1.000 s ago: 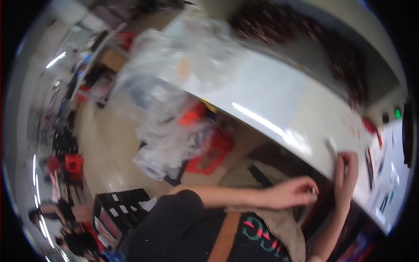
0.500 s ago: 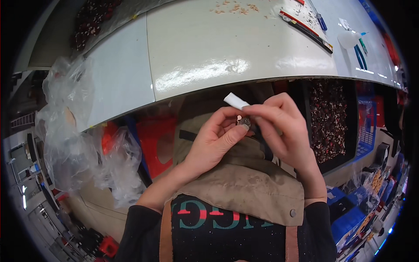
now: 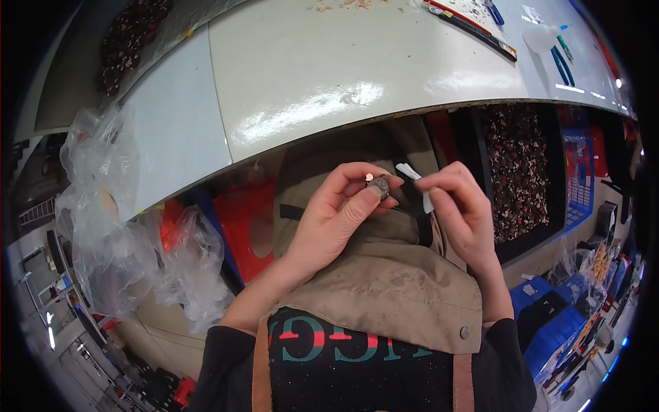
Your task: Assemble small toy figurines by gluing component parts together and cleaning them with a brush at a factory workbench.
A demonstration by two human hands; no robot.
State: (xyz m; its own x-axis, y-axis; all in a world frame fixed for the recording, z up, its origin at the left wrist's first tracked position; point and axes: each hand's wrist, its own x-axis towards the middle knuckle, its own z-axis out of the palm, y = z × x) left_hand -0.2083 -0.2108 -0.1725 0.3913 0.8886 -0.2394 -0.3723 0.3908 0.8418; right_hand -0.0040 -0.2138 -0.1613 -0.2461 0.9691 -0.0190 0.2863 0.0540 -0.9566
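Observation:
Above the apron on my lap, my left hand (image 3: 336, 213) pinches a small dark, speckled piece (image 3: 381, 183) between thumb and fingers. A little pale pinkish tip (image 3: 369, 177) shows at its upper left; its exact kind is too small to make out. To the right, apart from that piece, my right hand (image 3: 461, 213) is closed on a folded white strip (image 3: 408, 170), which looks like paper or cloth. One end of the strip sticks out toward the upper left, another hangs below the fingertips.
A pale worktable (image 3: 329, 75) curves ahead, bearing red-and-black long tools (image 3: 473, 31), a white bottle (image 3: 541, 39) and pliers (image 3: 561, 66). Right of my lap, a black tray (image 3: 504, 255) holds many dark pieces with red and white bits. Clear plastic bags (image 3: 103, 226) hang at left.
My right hand has drawn away to the right with the white strip, leaving a gap between the hands. My left hand keeps its pinch on the dark piece, which is now more exposed.

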